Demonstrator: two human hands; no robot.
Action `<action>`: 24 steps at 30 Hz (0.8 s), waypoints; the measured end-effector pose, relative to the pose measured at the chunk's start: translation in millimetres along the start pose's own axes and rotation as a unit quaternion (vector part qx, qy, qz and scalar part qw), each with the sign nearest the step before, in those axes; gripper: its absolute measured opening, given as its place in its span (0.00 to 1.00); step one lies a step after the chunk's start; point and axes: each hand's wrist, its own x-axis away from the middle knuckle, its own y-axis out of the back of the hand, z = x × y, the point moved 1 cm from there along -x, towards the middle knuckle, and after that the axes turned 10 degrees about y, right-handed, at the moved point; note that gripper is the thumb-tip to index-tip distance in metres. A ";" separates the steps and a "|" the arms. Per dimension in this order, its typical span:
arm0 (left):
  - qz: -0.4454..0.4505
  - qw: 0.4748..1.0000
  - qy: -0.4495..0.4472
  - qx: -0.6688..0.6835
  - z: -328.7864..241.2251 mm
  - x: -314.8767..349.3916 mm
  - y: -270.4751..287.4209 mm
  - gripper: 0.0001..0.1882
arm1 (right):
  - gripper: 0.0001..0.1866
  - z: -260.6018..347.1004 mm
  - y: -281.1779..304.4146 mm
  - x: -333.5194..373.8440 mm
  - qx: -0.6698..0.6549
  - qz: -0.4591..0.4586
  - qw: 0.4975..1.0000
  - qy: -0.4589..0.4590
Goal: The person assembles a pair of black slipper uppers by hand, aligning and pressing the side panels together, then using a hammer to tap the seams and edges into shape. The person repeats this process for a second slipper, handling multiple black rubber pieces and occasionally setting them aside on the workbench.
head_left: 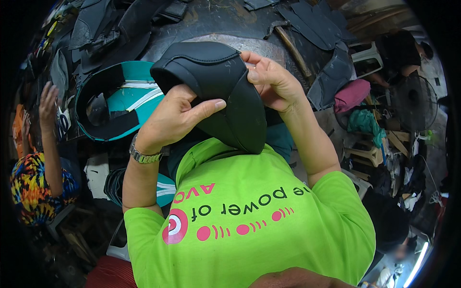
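Note:
Over my lap I hold a black stitched shoe upper (221, 77), tilted up in front of my chest. My left hand (177, 115) grips it at the opening, with the thumb on the outer face and the fingers tucked inside, hidden. On the other side, my right hand (273, 84) pinches the upper's edge near the top seam between thumb and fingers. The stitching curves along the upper's top panel. To the left of the upper lies a teal, black-lined rounded fabric piece (134, 98) with white strips across it.
A hammer (294, 52) lies on the dark worktable (206, 19). Black cut pieces (317, 21) are spread about the table. At left, a person in a colourful shirt (41, 185) raises an arm. On the right are a pink bundle (353, 95), a green bag (363, 121) and wooden stools (370, 156).

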 end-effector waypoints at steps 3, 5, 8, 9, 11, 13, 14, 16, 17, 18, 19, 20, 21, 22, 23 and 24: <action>0.008 0.999 0.018 -0.046 -2.9 0.9 3.9 0.18 | 0.17 1.3 -0.6 2.6 -0.002 -0.008 0.999 -0.051; -0.011 0.998 0.015 -0.067 -5.1 0.6 4.1 0.19 | 0.15 4.5 -2.0 3.9 0.038 -0.023 0.998 -0.049; -0.056 0.996 0.000 -0.071 -12.1 -1.9 3.7 0.19 | 0.12 13.5 -10.7 3.4 0.058 -0.008 0.998 0.003; -0.059 0.995 0.020 -0.074 -16.3 -2.6 6.1 0.19 | 0.11 18.8 -16.0 3.5 0.077 0.022 0.996 0.029; -0.090 0.990 0.069 -0.087 -25.3 -3.1 11.5 0.18 | 0.09 33.8 -29.7 6.1 0.167 0.042 0.982 0.084; -0.120 0.983 -0.045 -0.134 -36.1 -0.3 16.9 0.17 | 0.09 51.2 -49.4 9.4 0.315 0.103 0.911 0.246; -0.137 0.973 -0.091 -0.160 -38.9 1.4 19.0 0.16 | 0.09 59.4 -58.3 10.9 0.398 0.120 0.850 0.323; -0.174 0.923 -0.267 -0.216 -37.9 -4.9 25.1 0.12 | 0.10 77.6 -71.6 16.3 0.572 0.155 0.666 0.454; -0.199 0.912 -0.289 -0.211 -31.4 -7.6 26.3 0.12 | 0.12 81.8 -75.4 19.5 0.643 0.195 0.557 0.488; -0.242 0.905 -0.275 -0.218 -21.3 -11.1 27.7 0.13 | 0.12 81.4 -73.0 18.4 0.640 0.201 0.542 0.506; -0.254 0.906 -0.307 -0.145 -6.2 -23.7 24.2 0.14 | 0.12 77.7 -68.1 16.9 0.636 0.208 0.527 0.524; -0.297 0.849 -0.316 -0.301 6.9 -32.6 27.9 0.13 | 0.12 67.3 -58.8 10.6 0.656 0.215 0.510 0.513; -0.315 0.806 -0.328 -0.379 21.4 -41.5 31.6 0.13 | 0.13 52.4 -47.1 1.0 0.642 0.223 0.495 0.542; -0.284 0.826 -0.332 -0.356 37.6 -48.5 35.8 0.12 | 0.12 37.7 -32.1 -5.0 0.650 0.219 0.472 0.554; -0.292 0.837 -0.300 -0.352 55.8 -59.0 30.4 0.12 | 0.13 21.6 -14.9 -7.8 0.649 0.199 0.474 0.561; -0.279 0.820 -0.316 -0.387 70.4 -61.0 29.1 0.13 | 0.13 6.1 1.3 -6.6 0.674 0.190 0.497 0.513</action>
